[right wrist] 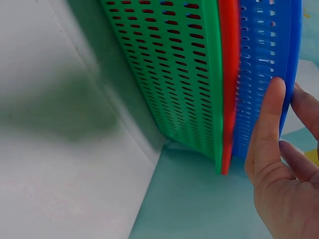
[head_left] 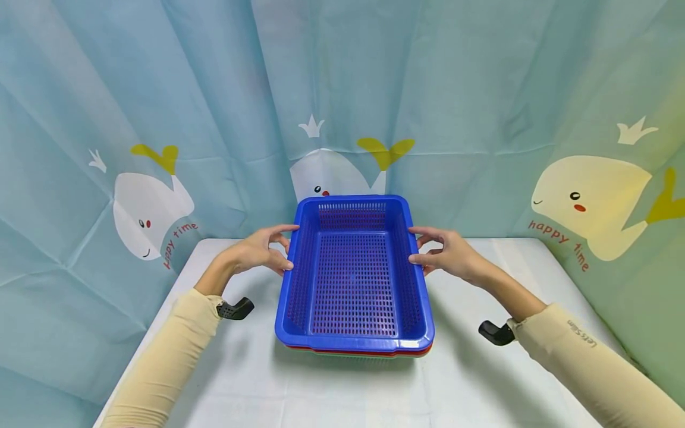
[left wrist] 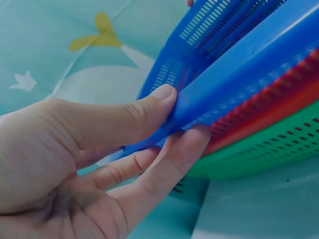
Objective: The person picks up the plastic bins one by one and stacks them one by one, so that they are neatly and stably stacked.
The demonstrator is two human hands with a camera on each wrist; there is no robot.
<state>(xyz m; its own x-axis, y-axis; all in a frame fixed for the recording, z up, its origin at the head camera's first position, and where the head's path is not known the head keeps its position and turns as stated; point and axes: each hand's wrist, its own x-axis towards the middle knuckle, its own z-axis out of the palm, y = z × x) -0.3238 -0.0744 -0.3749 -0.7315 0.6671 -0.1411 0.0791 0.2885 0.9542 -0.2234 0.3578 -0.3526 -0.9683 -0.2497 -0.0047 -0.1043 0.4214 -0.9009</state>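
Observation:
A blue perforated plastic basket sits at the top of a nested stack, its open side facing up. Beneath it are a red basket and a green basket; from the head view only thin strips of their rims show at the front. My left hand pinches the blue basket's left rim, thumb on top and fingers underneath. On the opposite side, my right hand grips the right rim in a similar way. In both wrist views the fingers are on the blue basket, apart from the red and green ones.
The stack is over a white table, near its back edge. Behind and at both sides hangs a light blue curtain printed with whales. A black curved piece juts from the left sleeve cuff, and a similar one from the right.

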